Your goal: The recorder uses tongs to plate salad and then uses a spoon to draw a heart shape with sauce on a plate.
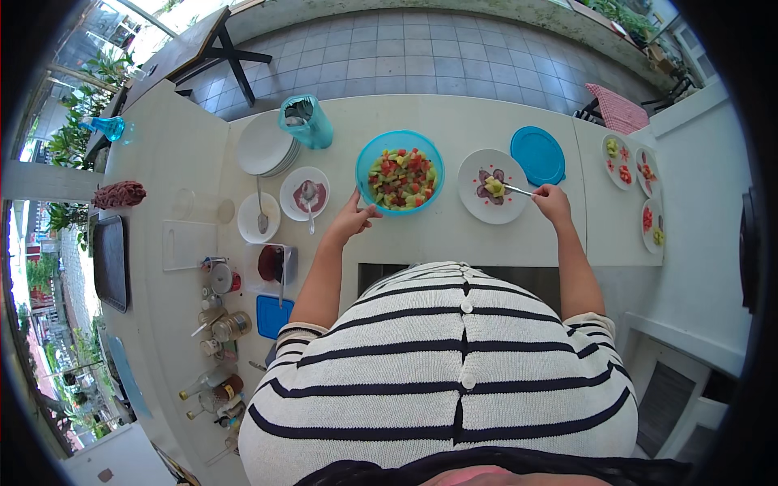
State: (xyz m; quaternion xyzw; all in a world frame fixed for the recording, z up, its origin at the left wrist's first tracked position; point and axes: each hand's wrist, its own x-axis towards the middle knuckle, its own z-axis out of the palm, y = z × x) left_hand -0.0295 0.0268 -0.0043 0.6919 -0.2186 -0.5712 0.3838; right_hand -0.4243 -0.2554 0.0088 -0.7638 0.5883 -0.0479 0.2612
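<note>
My left hand (354, 219) rests its fingers at the lower left rim of a turquoise bowl (360, 176), which holds diced red, green and yellow fruit. In my right hand (550, 201) is the handle of a metal spoon (517, 191). The spoon's head end lies at a small heap of pale green-yellow fruit pieces (494, 187) in the middle of a white plate (480, 212). Dark purple slices (484, 176) spread around that heap like petals, with small red bits about them. A round blue lid (538, 155) touches or nearly touches the plate's upper right side.
Left of the bowl stand stacked white plates (264, 143), a turquoise container (316, 127) and two white bowls with spoons (292, 209) (246, 228). Plates of cut fruit (614, 149) are at the far right. Jars (231, 327) and bottles (209, 383) line the left side.
</note>
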